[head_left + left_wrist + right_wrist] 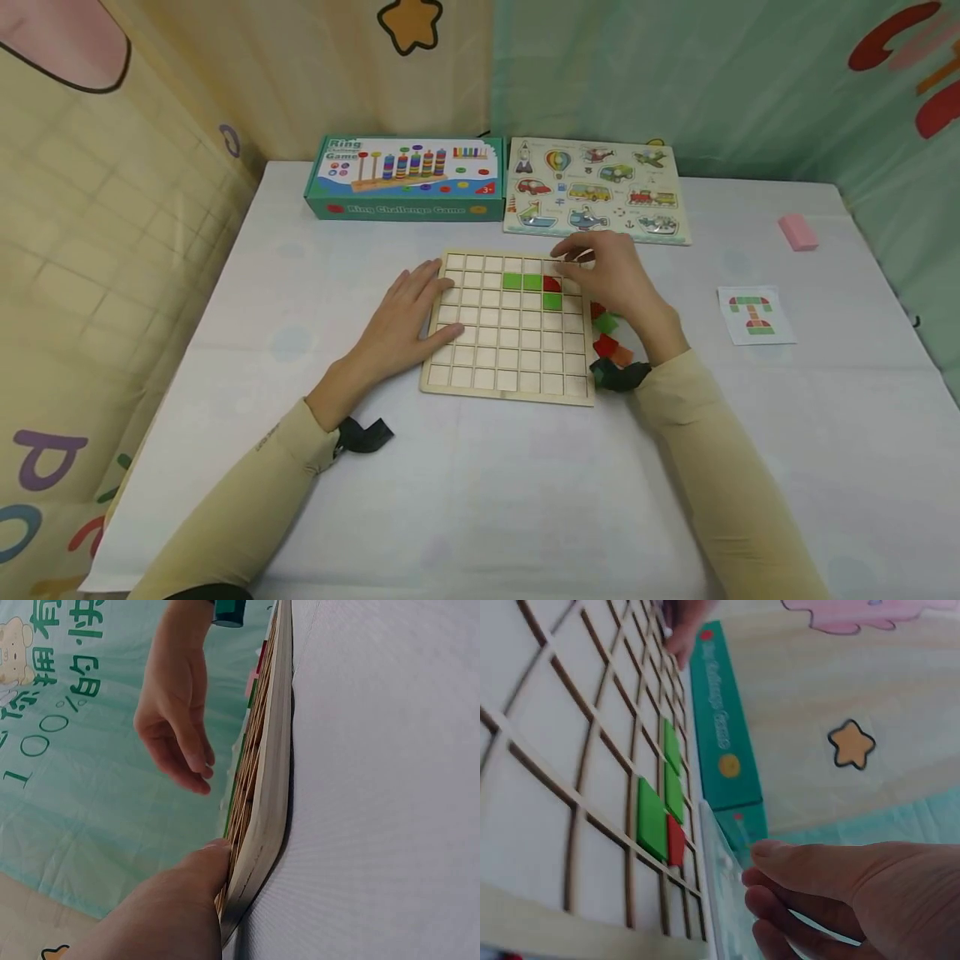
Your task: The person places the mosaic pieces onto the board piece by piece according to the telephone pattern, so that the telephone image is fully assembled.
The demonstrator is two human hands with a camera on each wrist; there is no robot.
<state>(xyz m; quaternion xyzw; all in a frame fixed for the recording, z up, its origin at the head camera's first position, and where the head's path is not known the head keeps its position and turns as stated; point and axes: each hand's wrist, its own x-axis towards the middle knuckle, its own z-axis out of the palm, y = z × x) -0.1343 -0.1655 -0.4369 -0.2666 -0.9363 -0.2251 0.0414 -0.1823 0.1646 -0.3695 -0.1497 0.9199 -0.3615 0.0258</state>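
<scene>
A wooden grid board lies on the white table. Across its left edge rests my left hand, fingers straight and thumb apart, touching the frame. My right hand hovers over the board's upper right corner, fingers loosely bent; nothing shows between thumb and fingertips in the right wrist view. Set in the grid are green tiles, two side by side and one lower, and a red tile with a curved edge at the row's right end. Loose red, green and orange tiles lie beside the board, partly hidden by my right arm.
Behind the board stand a green Ring Challenge Game box and a vehicle picture puzzle. To the right lie a pattern card with a red, green and orange figure and a pink block. Dark straps hang from both wrists.
</scene>
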